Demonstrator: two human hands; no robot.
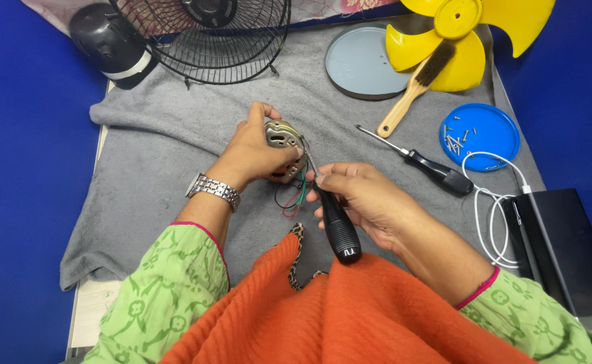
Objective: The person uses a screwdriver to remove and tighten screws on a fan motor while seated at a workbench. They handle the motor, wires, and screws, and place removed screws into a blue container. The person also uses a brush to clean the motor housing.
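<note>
Grey towel (161,162) beneath the fan motor (284,138): my left hand (255,152) clasps its heavy, rigid casing, my right hand (367,199) grips the screwdriver (336,226) just right of it.

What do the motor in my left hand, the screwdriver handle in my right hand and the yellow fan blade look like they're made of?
The motor looks like bare metal: dull silvery-brass casing with a slight sheen. The screwdriver handle seems black plastic or rubber, matte and ribbed, so I can't say which. The yellow fan blade appears to be moulded plastic: uniform colour, smooth and glossy.
</note>
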